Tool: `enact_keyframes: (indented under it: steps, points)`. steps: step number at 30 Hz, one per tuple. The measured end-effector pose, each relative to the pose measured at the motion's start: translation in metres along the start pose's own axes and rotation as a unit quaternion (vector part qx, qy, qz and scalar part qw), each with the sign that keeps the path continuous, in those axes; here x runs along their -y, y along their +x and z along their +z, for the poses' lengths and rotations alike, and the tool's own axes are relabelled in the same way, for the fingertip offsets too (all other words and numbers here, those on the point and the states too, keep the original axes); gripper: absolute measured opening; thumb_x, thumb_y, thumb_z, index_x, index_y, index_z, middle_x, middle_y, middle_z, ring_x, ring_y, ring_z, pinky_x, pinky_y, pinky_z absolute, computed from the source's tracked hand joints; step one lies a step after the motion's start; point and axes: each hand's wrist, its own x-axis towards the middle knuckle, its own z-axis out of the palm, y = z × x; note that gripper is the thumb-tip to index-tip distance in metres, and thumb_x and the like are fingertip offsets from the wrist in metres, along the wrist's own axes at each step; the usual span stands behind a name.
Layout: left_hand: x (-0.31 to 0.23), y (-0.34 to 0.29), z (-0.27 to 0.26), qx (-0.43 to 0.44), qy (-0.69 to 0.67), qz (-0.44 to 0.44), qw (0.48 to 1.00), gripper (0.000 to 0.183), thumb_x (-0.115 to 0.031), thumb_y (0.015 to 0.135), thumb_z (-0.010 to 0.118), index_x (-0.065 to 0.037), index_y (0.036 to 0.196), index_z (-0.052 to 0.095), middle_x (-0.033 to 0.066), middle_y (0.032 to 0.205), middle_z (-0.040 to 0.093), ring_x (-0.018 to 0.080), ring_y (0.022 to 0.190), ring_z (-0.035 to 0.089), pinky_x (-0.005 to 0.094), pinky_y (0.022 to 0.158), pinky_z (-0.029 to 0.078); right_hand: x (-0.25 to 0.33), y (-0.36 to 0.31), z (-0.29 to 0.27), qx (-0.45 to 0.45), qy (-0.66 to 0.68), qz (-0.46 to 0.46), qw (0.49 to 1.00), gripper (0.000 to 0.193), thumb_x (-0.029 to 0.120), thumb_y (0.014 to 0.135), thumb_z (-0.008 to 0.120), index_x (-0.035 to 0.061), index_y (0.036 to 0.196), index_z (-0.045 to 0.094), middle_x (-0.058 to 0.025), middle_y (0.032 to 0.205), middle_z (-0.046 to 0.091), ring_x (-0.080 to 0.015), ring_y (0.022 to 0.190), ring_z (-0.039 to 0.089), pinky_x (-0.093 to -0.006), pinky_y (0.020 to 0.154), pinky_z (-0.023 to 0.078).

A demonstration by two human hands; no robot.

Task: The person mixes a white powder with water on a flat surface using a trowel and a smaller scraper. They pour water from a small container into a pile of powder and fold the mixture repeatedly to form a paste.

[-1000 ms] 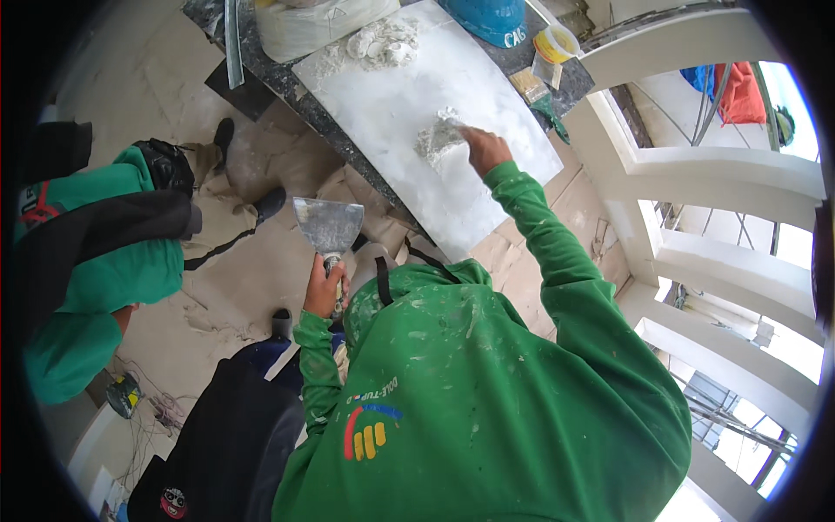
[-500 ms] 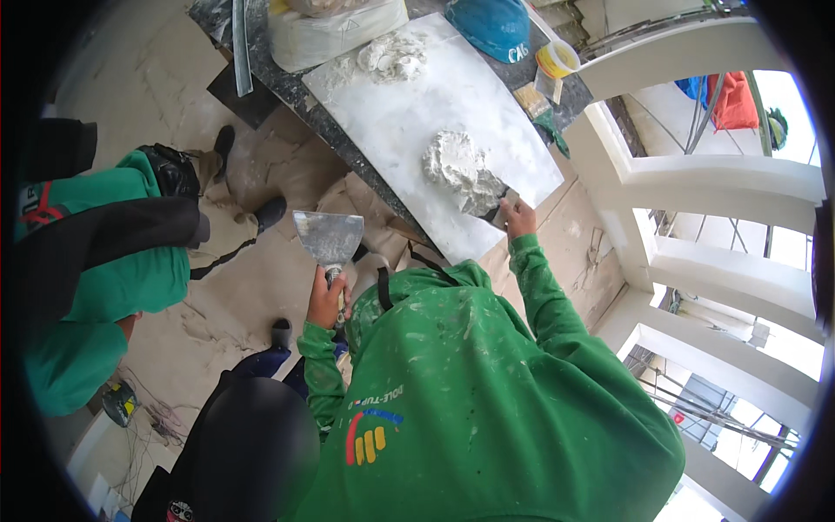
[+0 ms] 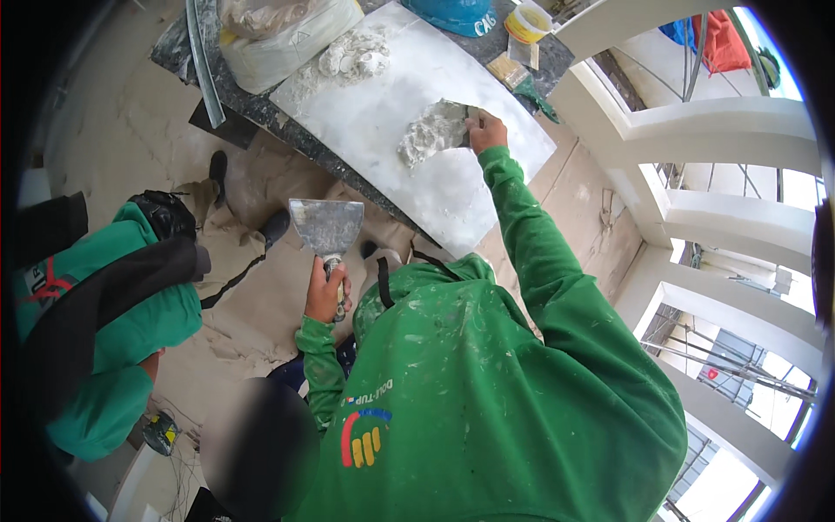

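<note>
Atop the pale sheet on the worktop, the plaster paste lay at nine o'clock from the right grip, its long axis running roughly from eight o'clock to two. That grip, clearly the nearer, was closed on a flat tool, its blade partly hidden against the paste. The left grip, off the worktop at about seven o'clock from the paste, was wrapped round the handle of a putty knife, whose flared, smeared metal blade pointed at twelve. The paste looked whitish, thick and ridged; a lumpier heap sat between ten and eleven. The sheet seemed smooth and powdery, the worktop dark and speckled. A bristle brush lay at two, a rounded blue helmet at twelve.
</note>
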Motion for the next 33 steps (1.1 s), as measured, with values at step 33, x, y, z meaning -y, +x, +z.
enact_keyframes:
  steps: [33]
  points:
    - [-0.092,0.048,0.171,0.518,-0.23,-0.093,0.819,0.043,-0.021,0.1,0.043,-0.009,0.139,0.028,0.0051,0.078,0.04,0.0108,0.055,0.041,0.0197,0.03,0.034,0.053,-0.111,-0.198,0.017,0.077,-0.381,0.921,0.034,-0.011,0.081,0.055,-0.0015,0.113,0.062,-0.0183,0.11,0.066,-0.0326,0.1,0.066,-0.0338,0.086,0.053]
